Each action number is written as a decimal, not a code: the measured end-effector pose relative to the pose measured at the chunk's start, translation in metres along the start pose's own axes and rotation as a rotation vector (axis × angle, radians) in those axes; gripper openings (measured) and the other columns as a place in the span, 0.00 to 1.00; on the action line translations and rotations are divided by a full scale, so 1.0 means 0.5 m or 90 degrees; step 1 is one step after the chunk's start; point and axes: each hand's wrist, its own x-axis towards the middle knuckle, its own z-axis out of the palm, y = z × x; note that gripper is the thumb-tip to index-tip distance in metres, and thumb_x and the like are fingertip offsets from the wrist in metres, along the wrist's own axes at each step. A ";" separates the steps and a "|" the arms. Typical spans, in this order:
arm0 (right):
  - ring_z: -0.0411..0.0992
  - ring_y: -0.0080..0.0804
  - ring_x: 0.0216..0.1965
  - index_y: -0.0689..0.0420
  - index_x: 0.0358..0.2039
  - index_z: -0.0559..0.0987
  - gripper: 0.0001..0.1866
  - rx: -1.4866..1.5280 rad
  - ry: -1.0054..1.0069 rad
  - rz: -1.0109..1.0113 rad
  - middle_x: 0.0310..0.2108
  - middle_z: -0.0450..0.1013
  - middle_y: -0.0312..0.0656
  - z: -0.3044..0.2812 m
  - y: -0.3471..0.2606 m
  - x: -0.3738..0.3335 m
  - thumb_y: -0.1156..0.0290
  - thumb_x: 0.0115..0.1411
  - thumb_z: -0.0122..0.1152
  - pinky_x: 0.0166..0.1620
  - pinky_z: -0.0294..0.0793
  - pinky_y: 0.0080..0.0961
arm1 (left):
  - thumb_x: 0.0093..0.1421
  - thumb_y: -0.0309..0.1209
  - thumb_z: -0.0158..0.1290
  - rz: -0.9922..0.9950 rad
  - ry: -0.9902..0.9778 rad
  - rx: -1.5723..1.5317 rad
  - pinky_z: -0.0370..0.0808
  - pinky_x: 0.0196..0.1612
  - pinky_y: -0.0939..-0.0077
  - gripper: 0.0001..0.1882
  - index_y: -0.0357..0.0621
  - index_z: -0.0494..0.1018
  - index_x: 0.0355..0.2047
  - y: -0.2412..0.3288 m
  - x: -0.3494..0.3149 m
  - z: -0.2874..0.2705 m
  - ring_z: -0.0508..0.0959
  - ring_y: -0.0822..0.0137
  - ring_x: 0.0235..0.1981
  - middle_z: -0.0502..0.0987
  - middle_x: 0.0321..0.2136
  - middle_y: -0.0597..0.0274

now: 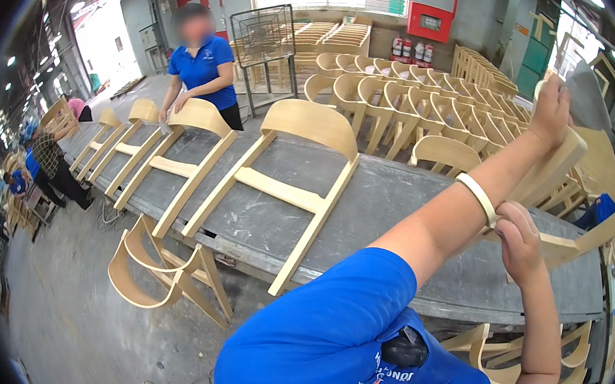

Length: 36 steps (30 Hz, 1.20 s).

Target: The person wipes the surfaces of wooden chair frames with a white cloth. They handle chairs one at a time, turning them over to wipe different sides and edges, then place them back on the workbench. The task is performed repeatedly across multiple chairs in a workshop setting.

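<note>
A pale wooden chair frame (546,174) stands tilted on the grey worktable at the right. My left arm reaches across to it, and my left hand (552,112) closes over its upper edge. Grey sheet-like material (586,93) shows just beyond those fingers; whether they touch it I cannot tell. A pale band (477,197) circles my left forearm. Beside this band, near the frame's lower bar, my right hand (519,242) has its fingers curled. What it grips, if anything, is hidden.
Several similar chair frames (286,182) lean along the worktable (387,207) to the left. Across the table works a person in blue (204,71). Rows of chairs (405,98) fill the floor behind. Chairs (167,267) stand below the near edge.
</note>
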 end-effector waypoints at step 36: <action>0.71 0.39 0.41 0.57 0.27 0.69 0.07 0.041 0.031 -0.096 0.36 0.70 0.42 0.002 0.078 0.011 0.75 0.47 0.58 0.40 0.75 0.29 | 0.66 0.31 0.37 -0.059 -0.027 0.008 0.68 0.16 0.78 0.08 0.39 0.59 0.31 -0.027 0.031 -0.054 0.73 0.71 0.13 0.67 0.20 0.62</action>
